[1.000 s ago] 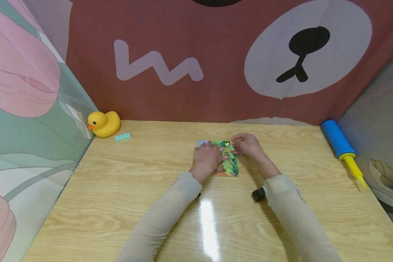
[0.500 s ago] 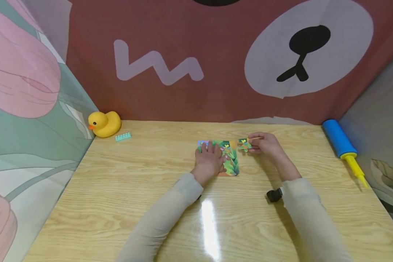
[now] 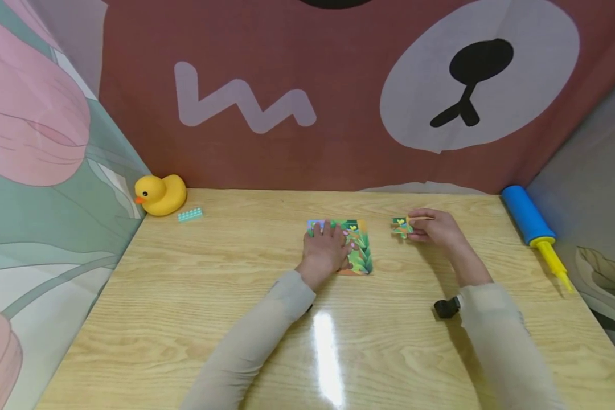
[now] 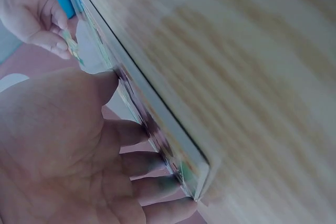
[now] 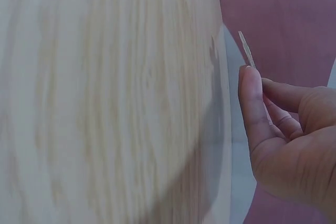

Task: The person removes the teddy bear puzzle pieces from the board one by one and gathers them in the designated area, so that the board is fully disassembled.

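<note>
A flat, colourful jigsaw puzzle (image 3: 361, 259) with a green plant picture lies on the wooden table. Spread over its left part is my left hand (image 3: 323, 253), fingers straight and fingertips on the surface; the palm hides much of the picture. The left wrist view shows those fingertips along the face of the thin puzzle board (image 4: 157, 116). To the right of the board, my right hand (image 3: 441, 229) pinches a small jigsaw piece (image 3: 401, 226) with a yellow figure on green. In the right wrist view this piece (image 5: 245, 48) appears edge-on between thumb and fingers, raised off the table.
A yellow rubber duck (image 3: 161, 195) sits at the table's back left corner, with a mint-coloured toy brick (image 3: 190, 214) beside it. Along the right edge lies a blue and yellow hand pump (image 3: 530, 219). A brown patterned cloth (image 3: 266, 159) stands behind the table (image 3: 210, 313).
My right hand has moved right, away from the puzzle's upper right corner, with the jigsaw piece between its fingers. The left hand stays on the board, its fingers now more spread.
</note>
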A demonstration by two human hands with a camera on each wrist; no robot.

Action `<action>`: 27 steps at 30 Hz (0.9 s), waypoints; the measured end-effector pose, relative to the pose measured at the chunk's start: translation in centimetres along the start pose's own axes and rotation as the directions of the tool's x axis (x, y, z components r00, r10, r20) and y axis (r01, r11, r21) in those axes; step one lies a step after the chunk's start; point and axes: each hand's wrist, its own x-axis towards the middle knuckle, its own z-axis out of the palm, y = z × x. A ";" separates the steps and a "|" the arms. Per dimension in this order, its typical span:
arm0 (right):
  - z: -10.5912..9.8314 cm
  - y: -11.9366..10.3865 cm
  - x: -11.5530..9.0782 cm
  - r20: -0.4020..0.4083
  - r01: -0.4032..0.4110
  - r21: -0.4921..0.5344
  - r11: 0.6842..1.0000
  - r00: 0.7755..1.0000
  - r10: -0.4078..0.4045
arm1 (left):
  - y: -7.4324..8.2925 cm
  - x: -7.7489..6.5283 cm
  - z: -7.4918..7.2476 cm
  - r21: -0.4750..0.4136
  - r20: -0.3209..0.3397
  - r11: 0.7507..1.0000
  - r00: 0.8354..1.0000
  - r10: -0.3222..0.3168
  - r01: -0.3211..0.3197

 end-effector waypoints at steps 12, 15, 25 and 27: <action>-3.0 1.5 -0.6 -0.021 -0.008 -0.046 0.999 1.000 0.007 | 0.3 0.1 -0.4 0.035 0.003 0.999 1.000 -0.003 0.003; -3.7 1.8 -0.8 -0.021 -0.013 -0.045 0.999 1.000 0.012 | 0.3 -0.1 -0.5 0.046 0.013 0.999 1.000 -0.007 0.006; -5.6 2.7 -1.4 -0.032 -0.031 -0.049 0.998 0.999 0.030 | 0.2 -0.3 -0.6 0.055 0.025 0.998 1.000 -0.006 0.005; -5.9 2.9 -1.5 -0.033 -0.038 -0.039 0.999 0.999 0.037 | 0.2 -0.3 -0.7 0.066 0.027 0.998 1.000 0.001 -0.002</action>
